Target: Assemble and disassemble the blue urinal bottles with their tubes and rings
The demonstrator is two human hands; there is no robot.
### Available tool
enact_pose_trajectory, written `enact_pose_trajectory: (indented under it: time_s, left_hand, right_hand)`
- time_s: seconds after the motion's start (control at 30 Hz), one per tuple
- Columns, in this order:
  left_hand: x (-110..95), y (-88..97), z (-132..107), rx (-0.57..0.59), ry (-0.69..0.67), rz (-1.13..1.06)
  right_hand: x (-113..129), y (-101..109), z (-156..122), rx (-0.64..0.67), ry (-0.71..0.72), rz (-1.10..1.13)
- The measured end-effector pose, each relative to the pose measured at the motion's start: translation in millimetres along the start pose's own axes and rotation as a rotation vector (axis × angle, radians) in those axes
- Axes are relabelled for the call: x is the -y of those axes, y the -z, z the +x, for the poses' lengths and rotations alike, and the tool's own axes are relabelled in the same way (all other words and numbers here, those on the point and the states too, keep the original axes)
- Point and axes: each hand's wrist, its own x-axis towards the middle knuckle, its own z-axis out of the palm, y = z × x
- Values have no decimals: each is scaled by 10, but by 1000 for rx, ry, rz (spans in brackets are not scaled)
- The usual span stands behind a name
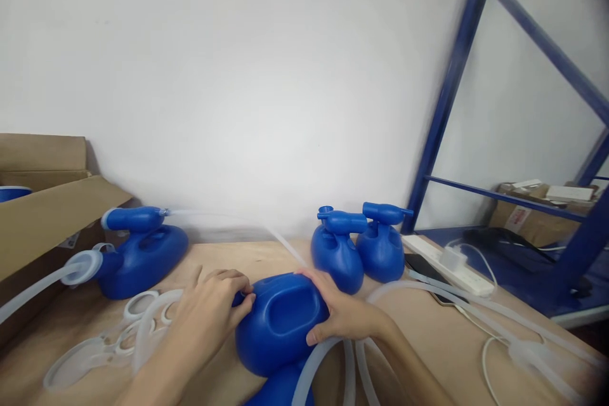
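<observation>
In front of me a blue plastic urinal bottle [285, 330] lies on its side, its hollow handle recess facing me. My right hand [340, 311] wraps round its right end, thumb on the near side and fingers over the top. At the left end, my left hand [221, 301] pinches a small dark blue part [240, 297] between thumb and fingers; whether that part belongs to the bottle is hidden. Below, another blue piece [280, 388] shows partly at the bottom edge. Clear hoses [316, 365] curve beside my right wrist.
Another blue bottle [143, 260] with a hose and cap stands left, beside an open cardboard box [57, 222]. White lids [76, 361] lie near it. Two blue bottles [335, 257] stand behind. On the right are a phone [431, 273], power strip [469, 278] and blue metal frame [447, 101].
</observation>
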Motion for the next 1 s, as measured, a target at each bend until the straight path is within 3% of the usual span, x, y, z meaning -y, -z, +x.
enact_pose_trajectory:
  time_s: [0.07, 0.43, 0.7, 0.83, 1.0]
  left_hand:
    - [-11, 36, 2, 42, 53, -21]
    - [15, -39, 58, 64, 0, 32]
    - [57, -25, -23, 59, -129, 69]
    - [305, 81, -68, 75, -148, 8]
    - [733, 238, -169, 93, 3, -48]
  right_hand:
    - [18, 14, -16, 13, -3, -6]
    - [-110, 23, 24, 24, 58, -54]
    - [-66, 2, -59, -58, 126, -75]
    - [-16, -15, -115, -114, 108, -74]
    - [-70, -10, -117, -123, 126, -64]
